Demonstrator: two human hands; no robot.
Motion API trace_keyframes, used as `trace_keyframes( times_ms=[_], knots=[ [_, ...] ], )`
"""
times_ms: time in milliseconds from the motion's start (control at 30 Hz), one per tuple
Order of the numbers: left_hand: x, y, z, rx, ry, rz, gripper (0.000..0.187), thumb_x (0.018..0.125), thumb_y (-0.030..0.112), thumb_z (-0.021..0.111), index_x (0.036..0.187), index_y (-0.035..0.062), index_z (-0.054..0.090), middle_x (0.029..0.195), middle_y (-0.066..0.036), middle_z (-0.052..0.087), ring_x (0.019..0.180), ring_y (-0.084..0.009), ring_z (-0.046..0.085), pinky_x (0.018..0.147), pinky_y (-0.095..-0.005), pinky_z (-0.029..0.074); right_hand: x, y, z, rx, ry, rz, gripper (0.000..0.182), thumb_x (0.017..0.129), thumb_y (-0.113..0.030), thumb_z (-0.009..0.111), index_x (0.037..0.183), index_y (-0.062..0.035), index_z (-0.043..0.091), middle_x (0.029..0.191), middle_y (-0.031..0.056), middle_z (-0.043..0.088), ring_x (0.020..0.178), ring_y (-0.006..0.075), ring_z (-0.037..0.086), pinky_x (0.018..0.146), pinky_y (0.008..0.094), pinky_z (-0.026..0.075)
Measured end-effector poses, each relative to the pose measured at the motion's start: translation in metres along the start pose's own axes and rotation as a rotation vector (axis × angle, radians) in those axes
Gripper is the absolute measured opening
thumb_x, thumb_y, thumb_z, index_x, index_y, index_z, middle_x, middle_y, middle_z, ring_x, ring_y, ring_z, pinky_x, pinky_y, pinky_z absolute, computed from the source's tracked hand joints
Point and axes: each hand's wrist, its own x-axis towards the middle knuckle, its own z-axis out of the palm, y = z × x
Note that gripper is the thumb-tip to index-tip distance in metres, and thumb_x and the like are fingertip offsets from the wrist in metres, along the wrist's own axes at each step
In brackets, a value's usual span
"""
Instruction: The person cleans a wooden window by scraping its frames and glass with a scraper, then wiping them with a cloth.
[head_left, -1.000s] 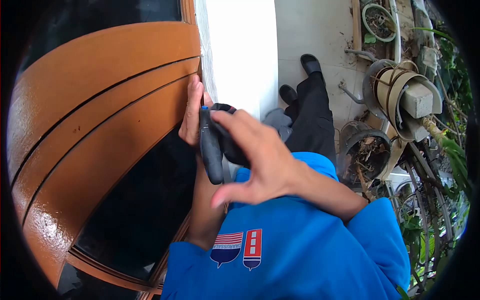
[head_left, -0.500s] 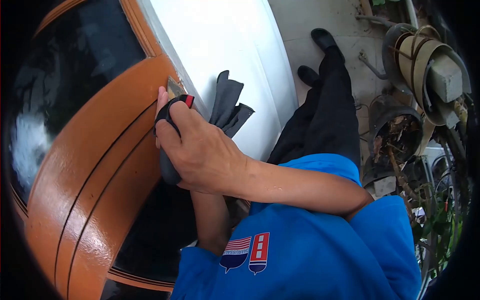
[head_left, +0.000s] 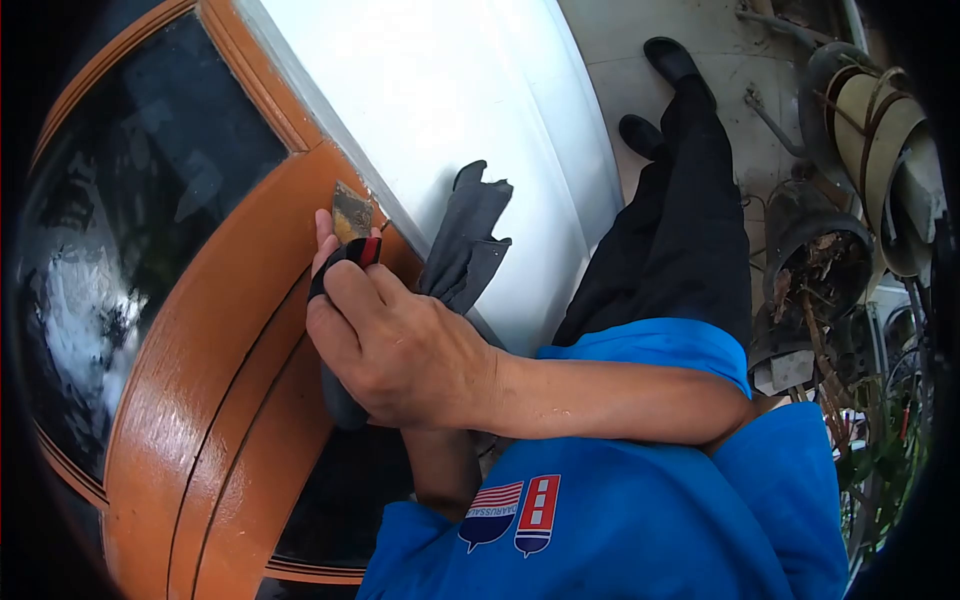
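My right hand (head_left: 410, 355) is wrapped round the black-and-red handle of a scraper (head_left: 352, 214), whose metal blade is stained yellowish brown. The blade lies over the orange-brown wooden frame (head_left: 200, 390), near its edge with the white surface (head_left: 410, 80). My left hand (head_left: 324, 230) is mostly hidden behind the right one; its fingertips show beside the base of the blade, closed about the tool from beneath. A dark grey cloth (head_left: 470, 235) with ragged ends sticks out past my right hand, against the white surface. Its lower part is hidden.
Dark glass panes (head_left: 150, 170) are set in the wooden frame on the left. My black shoes (head_left: 672, 62) stand on pale floor tiles (head_left: 620, 30). At the right are a pot of dry plant matter (head_left: 820, 260), a pale block (head_left: 785, 372) and green plants (head_left: 890, 450).
Both hands and the scraper have shifted slightly down in view, and more of the blade now shows. The grey cloth hangs in a different shape. The whole view has tilted a little.
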Motion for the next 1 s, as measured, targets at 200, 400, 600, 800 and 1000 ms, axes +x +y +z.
trace_keyframes(
  times_ms=[200, 400, 600, 800, 1000],
  knots=[
    [-0.001, 0.003, -0.001, -0.073, 0.01, -0.012, 0.037, 0.109, 0.016, 0.038, 0.134, -0.0098, 0.046, 0.141, -0.029, 0.051, 0.13, -0.034, 0.054, 0.105, -0.0398, 0.053, -0.005, 0.007, 0.003, 0.029, 0.055, -0.049, 0.018, 0.077, -0.001, 0.064, 0.092, 0.0077, 0.06, 0.084, 0.0116, 0.045, 0.067, 0.0215, 0.054, 0.051, 0.0282, 0.053],
    [-0.003, 0.013, 0.004, 0.073, -0.008, -0.013, 0.041, 0.11, 0.019, 0.03, 0.132, -0.0109, 0.046, 0.142, -0.03, 0.05, 0.131, -0.0351, 0.053, 0.108, -0.0413, 0.051, -0.007, 0.002, -0.006, 0.038, -0.056, -0.008, 0.017, 0.078, -0.002, 0.063, 0.085, 0.0134, 0.063, 0.088, 0.0197, 0.052, 0.075, 0.0297, 0.063, 0.088, 0.0467, 0.06],
    [-0.004, 0.011, 0.001, 0.064, -0.029, 0.004, 0.045, 0.109, 0.024, 0.028, 0.133, -0.0099, 0.046, 0.142, -0.03, 0.049, 0.132, -0.0357, 0.052, 0.11, -0.0429, 0.047, -0.007, 0.004, -0.008, 0.036, -0.026, -0.024, 0.017, 0.084, -0.001, 0.06, 0.088, 0.0157, 0.064, 0.089, 0.0202, 0.054, 0.071, 0.0266, 0.062, 0.088, 0.0456, 0.061],
    [-0.004, 0.009, 0.001, 0.057, -0.047, 0.026, 0.049, 0.109, 0.028, 0.026, 0.133, -0.0089, 0.046, 0.143, -0.029, 0.049, 0.134, -0.0363, 0.051, 0.112, -0.0446, 0.044, -0.008, 0.01, 0.0, -0.017, 0.063, -0.076, 0.018, 0.077, 0.0, 0.066, 0.093, 0.0083, 0.061, 0.081, 0.0097, 0.045, 0.066, 0.0186, 0.052, 0.049, 0.0256, 0.052],
    [-0.003, 0.008, 0.002, 0.052, -0.056, 0.045, 0.053, 0.108, 0.033, 0.024, 0.134, -0.0079, 0.047, 0.144, -0.029, 0.048, 0.135, -0.0369, 0.049, 0.114, -0.0463, 0.041, -0.012, 0.021, 0.002, 0.038, 0.087, -0.118, 0.019, 0.077, 0.0, 0.067, 0.094, 0.008, 0.062, 0.081, 0.0097, 0.045, 0.066, 0.0187, 0.052, 0.048, 0.0268, 0.051]
  ],
)
